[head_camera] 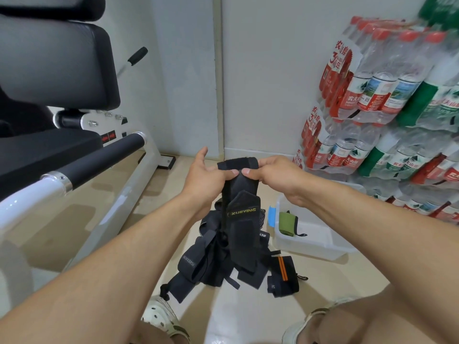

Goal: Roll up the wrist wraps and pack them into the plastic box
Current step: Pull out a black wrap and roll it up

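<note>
Both arms reach forward, hands raised over the floor. Left hand [207, 173] and right hand [274, 173] each pinch the top end of a black wrist wrap [242, 219], thumbs meeting at its folded upper edge; left forefinger sticks up free. The wrap hangs down flat, woven fabric, yellow XUEYING lettering on a patch.

Below it, a loose pile of wraps [211, 259] lies on the tiled floor, black straps tangled, one marked BOKEERSI. Just right of the pile lies a rolled black wrap with orange stripes [283, 271].

A plastic box [310, 244], translucent white, rectangular, sits right of the pile on the floor. Inside it: one green wrap [286, 223], rolled, black loop trailing.

Water bottle packs [377, 100] are stacked at the wall, right. A padded bench [62, 150] stands left.
</note>
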`<state>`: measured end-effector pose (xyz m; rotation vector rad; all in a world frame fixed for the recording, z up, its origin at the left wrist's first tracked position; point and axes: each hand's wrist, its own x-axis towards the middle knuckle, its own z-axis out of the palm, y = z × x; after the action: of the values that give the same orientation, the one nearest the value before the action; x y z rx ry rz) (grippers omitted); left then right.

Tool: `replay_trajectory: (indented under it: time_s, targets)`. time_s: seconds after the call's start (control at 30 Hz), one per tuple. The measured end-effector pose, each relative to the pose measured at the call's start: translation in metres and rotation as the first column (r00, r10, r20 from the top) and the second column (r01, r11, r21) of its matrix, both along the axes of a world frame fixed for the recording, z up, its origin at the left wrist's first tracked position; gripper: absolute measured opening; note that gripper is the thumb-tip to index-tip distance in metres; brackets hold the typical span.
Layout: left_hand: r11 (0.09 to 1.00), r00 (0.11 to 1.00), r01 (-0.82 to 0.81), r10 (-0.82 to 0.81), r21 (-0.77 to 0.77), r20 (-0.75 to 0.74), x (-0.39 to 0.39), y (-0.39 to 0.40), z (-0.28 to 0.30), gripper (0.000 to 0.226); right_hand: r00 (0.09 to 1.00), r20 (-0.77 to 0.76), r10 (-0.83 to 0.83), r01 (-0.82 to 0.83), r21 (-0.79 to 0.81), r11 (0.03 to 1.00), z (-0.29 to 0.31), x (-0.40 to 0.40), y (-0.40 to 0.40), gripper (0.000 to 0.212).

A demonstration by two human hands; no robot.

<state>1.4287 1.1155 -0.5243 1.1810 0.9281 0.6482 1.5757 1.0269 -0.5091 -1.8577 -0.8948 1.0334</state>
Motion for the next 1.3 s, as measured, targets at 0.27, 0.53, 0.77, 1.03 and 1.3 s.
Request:
replay_trajectory:
  time_s: [0.27,0.53,0.77,1.03,1.3]
  targets:
    - [0.973,0.975,-0.189,0.202,-0.13,0.088,-0.007,0.021,0.001,0.083,0.909,0.158,0.385,-0.334,-0.277,0.901,-0.016,-0.002,-0.013,0.034]
    - [0.995,0.997,0.079,-0.078,0.059,-0.024,-0.012,0.011,0.007,0.086,0.97,0.04,0.24,-0.234,-0.115,0.965,0.005,0.017,-0.015,0.054]
    - [0.951,0.951,0.283,-0.262,0.123,-0.162,-0.012,0.003,0.009,0.081,0.99,-0.106,0.09,-0.084,0.058,0.995,0.002,0.032,-0.014,0.032]
    - [0.906,0.899,0.407,-0.374,0.119,-0.23,-0.008,-0.004,0.011,0.096,0.914,-0.217,0.342,-0.348,0.011,0.937,0.003,0.022,-0.017,0.02]
    - [0.89,0.899,0.423,-0.388,0.169,-0.205,-0.007,-0.006,0.007,0.091,0.811,-0.439,0.386,-0.41,0.044,0.911,0.015,0.019,-0.019,0.026]
